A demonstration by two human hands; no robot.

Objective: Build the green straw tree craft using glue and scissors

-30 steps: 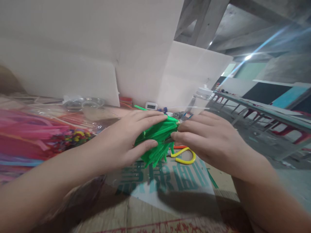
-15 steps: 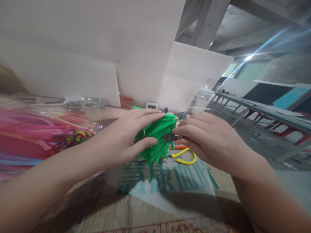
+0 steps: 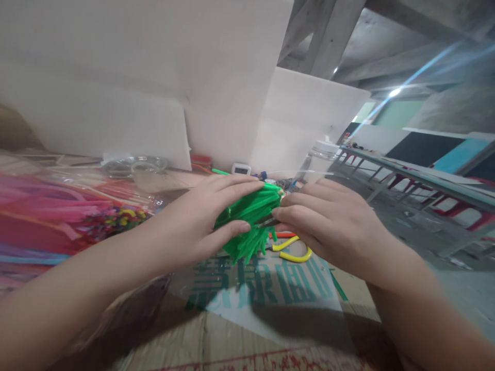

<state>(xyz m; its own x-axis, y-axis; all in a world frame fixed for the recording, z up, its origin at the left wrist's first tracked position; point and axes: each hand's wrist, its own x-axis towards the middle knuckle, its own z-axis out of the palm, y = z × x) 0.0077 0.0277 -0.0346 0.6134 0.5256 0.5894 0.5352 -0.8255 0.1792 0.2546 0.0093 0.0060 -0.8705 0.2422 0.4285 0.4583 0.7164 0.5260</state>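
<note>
My left hand (image 3: 201,221) is wrapped round a bundle of bright green sticks (image 3: 249,224), thumb below and fingers over the top. My right hand (image 3: 320,224) meets it from the right, fingertips pinched against the bundle's right end, where a thin dark piece (image 3: 266,222) shows between the fingers. I cannot make out what that piece is. Both hands hover above a flattened cardboard sheet (image 3: 270,304) with green printed characters.
Yellow-handled pliers (image 3: 294,250) lie on the cardboard under my right hand. Pink and coloured sticks in clear bags (image 3: 54,216) pile up at left. White boards (image 3: 201,87) stand behind, with a small white timer (image 3: 241,168) and a clear plastic jar (image 3: 319,157). Long tables (image 3: 417,178) at right.
My right hand has slid slightly left along the bundle's end. The bundle and my left hand have barely shifted.
</note>
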